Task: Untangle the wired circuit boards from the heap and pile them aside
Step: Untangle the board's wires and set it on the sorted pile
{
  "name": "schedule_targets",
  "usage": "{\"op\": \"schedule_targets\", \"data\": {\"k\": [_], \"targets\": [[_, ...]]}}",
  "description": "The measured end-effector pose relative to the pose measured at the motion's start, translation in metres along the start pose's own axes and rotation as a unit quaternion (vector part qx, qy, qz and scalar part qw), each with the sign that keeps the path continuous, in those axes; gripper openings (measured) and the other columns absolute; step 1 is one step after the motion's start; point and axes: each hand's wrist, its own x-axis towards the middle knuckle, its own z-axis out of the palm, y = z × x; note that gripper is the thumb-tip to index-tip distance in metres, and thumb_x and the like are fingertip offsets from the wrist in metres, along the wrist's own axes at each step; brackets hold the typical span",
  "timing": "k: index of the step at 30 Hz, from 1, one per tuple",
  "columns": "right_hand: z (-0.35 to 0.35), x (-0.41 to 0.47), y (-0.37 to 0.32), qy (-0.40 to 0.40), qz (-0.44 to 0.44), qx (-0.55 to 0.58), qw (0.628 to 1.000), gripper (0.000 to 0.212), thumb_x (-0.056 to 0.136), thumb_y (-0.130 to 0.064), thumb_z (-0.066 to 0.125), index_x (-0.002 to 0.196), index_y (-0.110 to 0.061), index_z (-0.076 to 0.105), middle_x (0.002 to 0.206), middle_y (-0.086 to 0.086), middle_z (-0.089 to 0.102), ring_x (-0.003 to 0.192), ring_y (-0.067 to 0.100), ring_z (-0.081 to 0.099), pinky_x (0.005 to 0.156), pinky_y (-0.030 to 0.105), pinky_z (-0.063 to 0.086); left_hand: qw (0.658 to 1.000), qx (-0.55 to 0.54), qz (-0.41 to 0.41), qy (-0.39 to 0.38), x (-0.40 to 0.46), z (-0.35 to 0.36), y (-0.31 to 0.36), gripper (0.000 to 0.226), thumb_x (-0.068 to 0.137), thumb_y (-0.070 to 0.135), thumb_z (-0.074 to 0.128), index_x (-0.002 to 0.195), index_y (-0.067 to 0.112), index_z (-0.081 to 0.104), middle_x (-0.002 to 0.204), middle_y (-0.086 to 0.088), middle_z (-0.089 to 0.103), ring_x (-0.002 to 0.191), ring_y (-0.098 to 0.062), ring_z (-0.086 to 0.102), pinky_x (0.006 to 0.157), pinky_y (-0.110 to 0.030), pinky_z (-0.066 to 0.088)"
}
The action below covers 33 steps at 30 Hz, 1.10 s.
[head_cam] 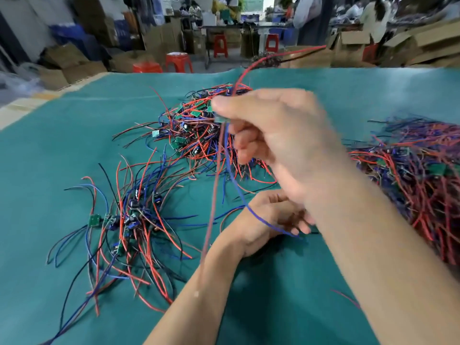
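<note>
My right hand (pixel 271 130) is raised above the table and pinches a small green circuit board (pixel 219 118). The board's red and blue wires (pixel 234 185) hang down from it, and one red wire arcs up and away. Behind that hand lies the tangled heap (pixel 196 130) of boards with red, blue and black wires. A smaller, looser pile (pixel 129 220) of wired boards lies at the near left. My left hand (pixel 271 217) rests low on the cloth under my right forearm, fingers curled; whether it grips a wire is hidden.
A teal cloth (pixel 62 150) covers the table. A second dense mass of wired boards (pixel 420 180) lies at the right edge. Beyond the table stand red stools (pixel 178 61), cardboard boxes and people at other benches.
</note>
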Motion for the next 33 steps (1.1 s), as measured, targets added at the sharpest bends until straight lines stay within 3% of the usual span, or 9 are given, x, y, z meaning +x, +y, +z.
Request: {"op": "schedule_targets", "data": {"k": [2, 6, 9, 11, 14, 17, 21, 30, 33], "targets": [[0.038, 0.015, 0.005, -0.063, -0.008, -0.111, 0.992, 0.042, 0.085, -0.031, 0.082, 0.072, 0.008, 0.069, 0.061, 0.010, 0.057, 0.044, 0.019, 0.054, 0.045, 0.028, 0.044, 0.998, -0.011, -0.013, 0.060, -0.003, -0.004, -0.001, 0.034, 0.094, 0.004, 0.042, 0.078, 0.015, 0.070, 0.093, -0.010, 0.074, 0.073, -0.009, 0.064, 0.071, -0.022, 0.050], [0.067, 0.043, 0.022, -0.159, -0.031, -0.379, 0.911, 0.061, 0.095, -0.053, 0.066, 0.076, 0.005, 0.070, 0.062, 0.009, 0.062, 0.055, 0.027, 0.059, 0.053, 0.030, 0.042, 0.998, 0.055, -0.008, 0.041, -0.005, -0.009, -0.002, 0.026, 0.085, 0.002, 0.048, 0.077, 0.026, 0.052, 0.049, 0.026, 0.060, 0.053, 0.015, 0.058, 0.057, -0.004, 0.045], [0.045, 0.073, 0.026, -0.112, 0.038, -0.325, 0.938, 0.035, 0.096, -0.034, 0.066, 0.091, -0.001, 0.078, 0.073, 0.007, 0.071, 0.059, 0.019, 0.059, 0.047, 0.022, 0.042, 0.999, 0.048, -0.009, -0.004, 0.002, -0.004, 0.001, 0.030, 0.090, -0.009, 0.044, 0.083, 0.014, 0.061, 0.061, 0.011, 0.068, 0.058, 0.002, 0.062, 0.060, -0.013, 0.049], [0.022, 0.096, 0.029, -0.046, 0.038, -0.343, 0.938, 0.026, 0.092, -0.024, 0.068, 0.096, 0.000, 0.077, 0.081, 0.012, 0.071, 0.069, 0.023, 0.062, 0.055, 0.028, 0.051, 0.999, 0.026, -0.008, -0.030, 0.003, -0.001, 0.001, 0.022, 0.091, -0.006, 0.046, 0.089, 0.007, 0.063, 0.073, 0.000, 0.069, 0.061, -0.006, 0.061, 0.060, -0.015, 0.046], [-0.018, 0.121, 0.050, 0.036, 0.045, -0.467, 0.882, 0.022, 0.086, -0.019, 0.072, 0.100, -0.002, 0.076, 0.101, 0.016, 0.074, 0.095, 0.032, 0.069, 0.086, 0.042, 0.059, 1.000, 0.000, -0.007, -0.025, 0.005, -0.002, 0.000, 0.026, 0.096, -0.003, 0.044, 0.090, 0.013, 0.064, 0.080, -0.007, 0.066, 0.062, -0.009, 0.061, 0.061, -0.017, 0.045], [-0.055, 0.117, 0.082, 0.092, 0.115, -0.534, 0.832, 0.035, 0.079, -0.028, 0.079, 0.109, -0.011, 0.074, 0.117, 0.017, 0.072, 0.109, 0.033, 0.068, 0.096, 0.039, 0.056, 1.000, -0.004, -0.004, -0.029, 0.007, -0.003, -0.001, 0.021, 0.098, -0.001, 0.045, 0.102, 0.007, 0.064, 0.081, -0.010, 0.066, 0.062, -0.008, 0.062, 0.060, -0.016, 0.046], [-0.080, 0.097, 0.112, 0.050, 0.146, -0.582, 0.799, 0.042, 0.069, -0.047, 0.088, 0.097, -0.022, 0.071, 0.119, 0.014, 0.069, 0.113, 0.033, 0.064, 0.093, 0.036, 0.051, 1.000, -0.006, -0.003, -0.030, 0.007, -0.003, -0.002, 0.018, 0.099, 0.003, 0.047, 0.108, 0.004, 0.063, 0.084, -0.011, 0.065, 0.063, -0.009, 0.061, 0.061, -0.016, 0.046], [-0.104, 0.074, 0.111, -0.026, 0.123, -0.536, 0.835, 0.038, 0.061, -0.025, 0.098, 0.088, -0.025, 0.071, 0.085, 0.004, 0.075, 0.081, 0.023, 0.069, 0.068, 0.029, 0.049, 0.999, -0.018, -0.011, -0.023, 0.006, -0.004, 0.001, 0.020, 0.097, 0.001, 0.047, 0.102, 0.006, 0.066, 0.083, -0.010, 0.068, 0.064, -0.012, 0.063, 0.062, -0.018, 0.047], [-0.120, 0.057, 0.104, 0.001, 0.141, -0.436, 0.889, 0.039, 0.062, -0.005, 0.094, 0.093, -0.018, 0.073, 0.077, 0.005, 0.074, 0.072, 0.022, 0.066, 0.068, 0.031, 0.049, 0.999, -0.024, -0.014, -0.025, 0.006, -0.003, 0.001, 0.021, 0.097, 0.000, 0.047, 0.102, 0.006, 0.066, 0.083, -0.009, 0.069, 0.065, -0.012, 0.063, 0.063, -0.018, 0.048]]}}
